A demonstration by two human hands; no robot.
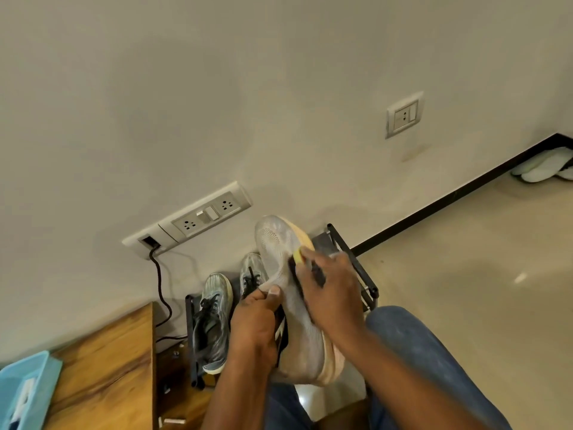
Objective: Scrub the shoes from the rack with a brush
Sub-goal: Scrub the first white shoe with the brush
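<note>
A person seated close to a wall holds a white knit shoe [279,243] toe-up between the knees, its pale orange sole facing right. The left hand [257,318] grips the shoe at its opening, fingers curled into the collar and the thumb pressed on the knit upper. The right hand [331,290] is wrapped around a dark brush [305,268] with a yellow end, fingers closed on its handle, the bristle side laid against the right flank of the shoe just below the toe.

Behind the held shoe, a low black metal rack [356,265] stands against the wall. Two grey running shoes with black laces sit on its left part: one [214,318] in full view, the other [252,271] partly hidden by the left hand and the white shoe.

A white socket strip [189,220] is fixed to the wall above the rack, with a black cable [159,280] dropping from its left end. A single socket plate [404,114] sits farther right on the wall. A wooden cabinet [102,352] fills the near left, with a light blue plastic basket [28,389] on it. White footwear [539,167] lies on the floor at the far right by the black skirting. Blue jeans [415,346] cover the person's legs
</note>
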